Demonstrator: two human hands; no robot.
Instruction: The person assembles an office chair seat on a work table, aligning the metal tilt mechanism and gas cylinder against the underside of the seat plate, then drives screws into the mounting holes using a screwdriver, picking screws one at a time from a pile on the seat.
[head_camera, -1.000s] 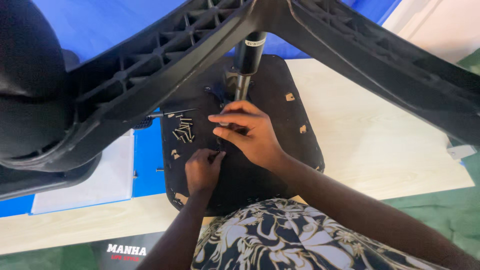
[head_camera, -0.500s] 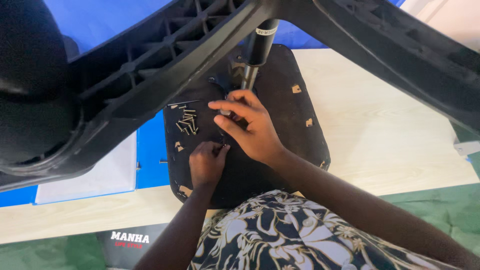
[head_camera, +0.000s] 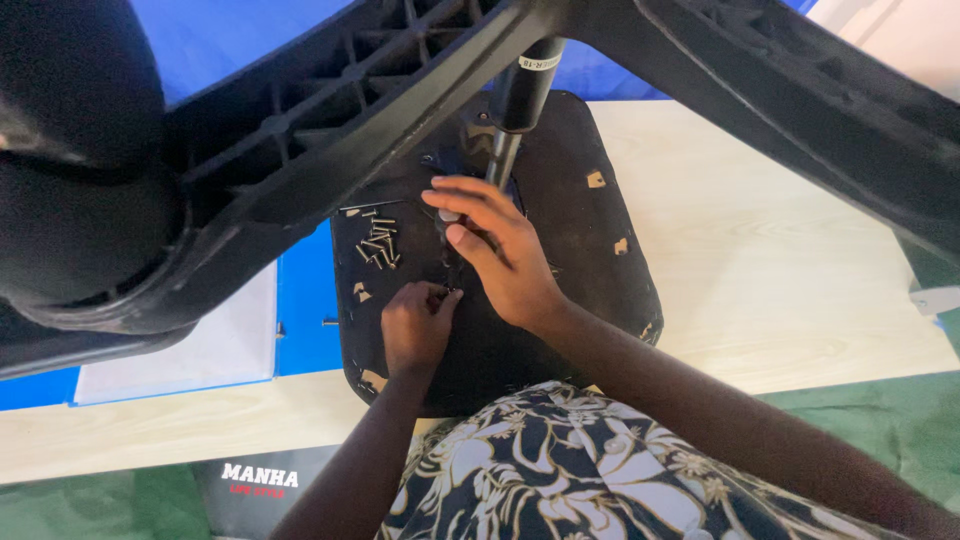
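**Hands at the underside of an upturned chair seat**

A black moulded plastic chair base (head_camera: 330, 150) filled the upper left, its arm ribbed with open lattice cells and ending in a smooth rounded caster housing (head_camera: 75, 190). Below it a pale paper sheet (head_camera: 190, 345) lay on a blue mat (head_camera: 300, 310), both on a light wood-grain table (head_camera: 780, 270).

The seat (head_camera: 570, 260) lay bottom-up at the table's near edge: a black, matte, rounded-corner panel with a few tan scuffs where the covering had torn. Near its left edge sat a loose heap of short metal screws (head_camera: 377, 243), dull silver, pointing all ways.

The left hand (head_camera: 415, 325) rested on the seat panel near its near-left corner, fingers curled together with tips pinched at a small spot on the panel; what they held, if anything, could not be told. The right hand (head_camera: 500, 250) lay just beyond it, fingers extended and slightly spread, flat over the mounting plate at the foot of the gas cylinder (head_camera: 520, 100), not clamped on anything visible. The cylinder was a smooth black tube narrowing to a bright steel rod, rising from the seat's centre to the base hub.

A second ribbed base arm (head_camera: 800, 100) crossed the upper right.
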